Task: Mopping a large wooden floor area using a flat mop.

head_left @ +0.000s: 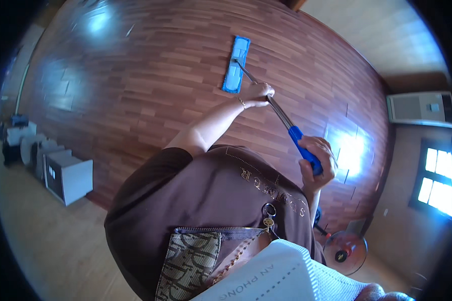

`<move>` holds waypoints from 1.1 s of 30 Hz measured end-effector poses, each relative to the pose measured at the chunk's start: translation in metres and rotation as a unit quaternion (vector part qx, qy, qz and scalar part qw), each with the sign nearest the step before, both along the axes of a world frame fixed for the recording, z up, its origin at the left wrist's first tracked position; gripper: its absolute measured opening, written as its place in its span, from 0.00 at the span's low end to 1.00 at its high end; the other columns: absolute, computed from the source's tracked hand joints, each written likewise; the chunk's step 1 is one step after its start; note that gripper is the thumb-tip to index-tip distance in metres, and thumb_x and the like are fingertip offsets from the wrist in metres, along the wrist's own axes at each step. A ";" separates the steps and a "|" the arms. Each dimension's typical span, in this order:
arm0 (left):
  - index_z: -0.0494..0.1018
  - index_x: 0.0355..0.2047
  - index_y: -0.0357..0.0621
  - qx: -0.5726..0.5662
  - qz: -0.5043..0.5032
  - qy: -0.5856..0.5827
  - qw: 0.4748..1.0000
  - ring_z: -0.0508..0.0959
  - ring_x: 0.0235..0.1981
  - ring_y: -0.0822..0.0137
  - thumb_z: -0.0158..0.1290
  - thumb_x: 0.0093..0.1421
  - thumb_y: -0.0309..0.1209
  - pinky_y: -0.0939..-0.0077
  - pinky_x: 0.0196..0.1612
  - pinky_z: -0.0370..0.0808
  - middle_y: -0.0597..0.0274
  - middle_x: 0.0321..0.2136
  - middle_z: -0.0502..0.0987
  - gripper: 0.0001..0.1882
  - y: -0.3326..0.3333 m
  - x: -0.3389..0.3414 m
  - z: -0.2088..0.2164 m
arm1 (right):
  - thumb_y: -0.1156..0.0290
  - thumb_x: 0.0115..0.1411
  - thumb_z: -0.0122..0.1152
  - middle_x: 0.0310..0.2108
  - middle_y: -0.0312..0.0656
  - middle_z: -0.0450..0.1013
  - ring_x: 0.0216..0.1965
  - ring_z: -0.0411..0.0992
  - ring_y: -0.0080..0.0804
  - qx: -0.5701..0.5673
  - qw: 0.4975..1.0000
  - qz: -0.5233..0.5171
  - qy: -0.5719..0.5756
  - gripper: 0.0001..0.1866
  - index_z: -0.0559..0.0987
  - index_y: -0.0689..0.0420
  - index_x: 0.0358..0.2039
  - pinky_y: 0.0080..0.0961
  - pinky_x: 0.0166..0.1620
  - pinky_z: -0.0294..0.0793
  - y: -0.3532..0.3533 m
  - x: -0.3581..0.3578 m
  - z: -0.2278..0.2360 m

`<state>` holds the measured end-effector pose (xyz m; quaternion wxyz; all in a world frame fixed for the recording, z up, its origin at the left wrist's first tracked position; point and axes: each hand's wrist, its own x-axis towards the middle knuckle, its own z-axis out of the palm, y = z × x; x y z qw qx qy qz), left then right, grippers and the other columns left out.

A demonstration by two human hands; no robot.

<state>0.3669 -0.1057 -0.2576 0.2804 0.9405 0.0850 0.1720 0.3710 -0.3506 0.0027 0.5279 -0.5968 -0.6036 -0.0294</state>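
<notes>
Reddish-brown wood-plank floor fills most of the view, glossy enough to throw back bright glare patches at about 11 o'clock and again at 3 o'clock near the right hand.

Flat mop sits up at 12 o'clock, its blue pad lying flat on the floor, long side running roughly up-down. Its metal pole slants down from the pad toward 3 o'clock and ends in a blue grip.

Left hand is stretched out ahead, arm extended, fingers curled over the metal part of the pole just below the pad. There's a thin bracelet on that wrist. Right hand is closer in, at roughly 3 o'clock, fist wrapped tight around the blue grip. So both hands are clenched on the mop, one high on the pole, one low.

Person's wearing a brown top that takes up the lower middle.

Off at 9 o'clock, some grey boxes stand by the wall. At 2 o'clock a white air conditioner stands by the wall, with a bright window below it at 3-4 o'clock. A fan sits at 5 o'clock.
</notes>
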 end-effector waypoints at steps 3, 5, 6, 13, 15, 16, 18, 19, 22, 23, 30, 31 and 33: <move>0.68 0.20 0.47 -0.063 0.103 0.023 0.992 0.76 0.29 0.55 0.60 0.51 0.47 0.58 0.32 0.68 0.59 0.22 0.73 0.19 0.025 -0.041 0.015 | 0.60 0.49 0.68 0.29 0.44 0.78 0.36 0.78 0.44 -0.042 0.994 0.094 -0.023 0.17 0.77 0.59 0.32 0.40 0.44 0.73 0.029 0.004 -0.006; 0.68 0.20 0.46 -0.050 0.151 -0.055 0.986 0.76 0.27 0.55 0.60 0.50 0.41 0.61 0.30 0.69 0.58 0.21 0.73 0.15 0.042 -0.070 0.004 | 0.59 0.51 0.67 0.32 0.40 0.78 0.41 0.77 0.43 -0.070 0.977 0.200 -0.031 0.15 0.76 0.56 0.30 0.41 0.48 0.71 0.051 0.005 -0.011; 0.68 0.19 0.46 -0.039 0.169 -0.109 0.979 0.76 0.25 0.56 0.60 0.49 0.37 0.63 0.28 0.70 0.57 0.19 0.73 0.13 0.051 -0.087 -0.009 | 0.59 0.52 0.67 0.32 0.40 0.77 0.42 0.77 0.43 -0.075 0.964 0.256 -0.020 0.14 0.76 0.55 0.30 0.42 0.49 0.70 0.065 0.001 -0.014; 0.63 0.20 0.46 -0.266 0.288 -0.144 0.909 0.64 0.22 0.73 0.54 0.53 0.24 0.69 0.31 0.67 0.67 0.18 0.62 0.11 0.075 -0.195 -0.037 | 0.71 0.49 0.65 0.23 0.42 0.70 0.29 0.70 0.43 -0.091 0.858 0.491 0.117 0.09 0.73 0.58 0.22 0.44 0.49 0.66 0.133 -0.049 -0.040; 0.66 0.22 0.45 -0.369 0.327 -0.227 0.840 0.69 0.23 0.71 0.63 0.49 0.26 0.73 0.29 0.68 0.65 0.19 0.68 0.13 0.073 -0.223 -0.053 | 0.72 0.49 0.64 0.21 0.42 0.69 0.28 0.70 0.43 -0.109 0.836 0.523 0.129 0.09 0.73 0.59 0.20 0.43 0.49 0.66 0.137 -0.055 -0.040; 0.66 0.23 0.45 -0.237 0.362 -0.150 0.889 0.72 0.24 0.68 0.61 0.50 0.26 0.71 0.30 0.69 0.64 0.20 0.70 0.12 0.070 -0.233 -0.055 | 0.73 0.50 0.63 0.19 0.42 0.68 0.27 0.70 0.43 -0.129 0.819 0.541 0.140 0.09 0.72 0.60 0.19 0.42 0.48 0.67 0.138 -0.056 -0.042; 0.64 0.26 0.47 0.002 0.389 -0.032 0.921 0.77 0.28 0.57 0.56 0.53 0.25 0.64 0.31 0.70 0.61 0.22 0.73 0.09 0.055 -0.241 -0.034 | 0.74 0.50 0.63 0.18 0.41 0.67 0.25 0.69 0.42 -0.140 0.814 0.544 0.149 0.10 0.72 0.60 0.17 0.41 0.48 0.67 0.140 -0.052 -0.044; 0.64 0.27 0.47 0.001 0.395 -0.040 0.918 0.77 0.29 0.54 0.55 0.53 0.25 0.62 0.31 0.70 0.61 0.22 0.74 0.08 0.049 -0.251 -0.036 | 0.75 0.50 0.62 0.16 0.41 0.66 0.24 0.68 0.42 -0.148 0.800 0.560 0.156 0.10 0.72 0.60 0.16 0.41 0.47 0.67 0.140 -0.052 -0.041; 0.64 0.27 0.47 0.027 0.393 -0.050 0.918 0.75 0.28 0.50 0.58 0.52 0.28 0.59 0.30 0.69 0.58 0.22 0.73 0.11 0.034 -0.272 -0.031 | 0.76 0.49 0.60 0.14 0.40 0.64 0.21 0.66 0.41 -0.180 0.760 0.605 0.155 0.14 0.67 0.59 0.12 0.39 0.44 0.66 0.141 -0.046 -0.029; 0.65 0.27 0.47 0.034 0.378 -0.050 0.924 0.75 0.26 0.50 0.59 0.51 0.29 0.58 0.30 0.69 0.57 0.21 0.72 0.12 0.030 -0.274 -0.029 | 0.75 0.49 0.60 0.14 0.40 0.61 0.20 0.65 0.41 -0.173 0.751 0.611 0.182 0.16 0.64 0.58 0.11 0.39 0.43 0.66 0.138 -0.045 -0.023; 0.59 0.10 0.43 0.017 0.288 -0.028 0.957 0.67 0.20 0.53 0.63 0.49 0.34 0.62 0.26 0.65 0.56 0.13 0.64 0.24 -0.002 -0.275 0.014 | 0.77 0.51 0.59 0.18 0.43 0.68 0.26 0.71 0.42 -0.197 0.751 0.596 0.203 0.09 0.70 0.62 0.16 0.45 0.49 0.67 0.111 -0.034 0.019; 0.58 0.10 0.42 -0.015 0.268 -0.030 0.963 0.66 0.19 0.55 0.63 0.50 0.33 0.63 0.25 0.64 0.56 0.13 0.64 0.24 -0.006 -0.274 0.019 | 0.78 0.50 0.59 0.20 0.43 0.70 0.29 0.73 0.42 -0.202 0.765 0.576 0.207 0.08 0.72 0.62 0.17 0.45 0.51 0.67 0.104 -0.032 0.026; 0.58 0.11 0.42 -0.086 0.228 -0.030 0.969 0.64 0.18 0.58 0.62 0.51 0.33 0.66 0.23 0.62 0.56 0.13 0.63 0.24 -0.013 -0.264 0.025 | 0.79 0.49 0.59 0.21 0.43 0.72 0.31 0.75 0.42 -0.204 0.788 0.542 0.210 0.05 0.73 0.62 0.19 0.46 0.51 0.69 0.090 -0.025 0.042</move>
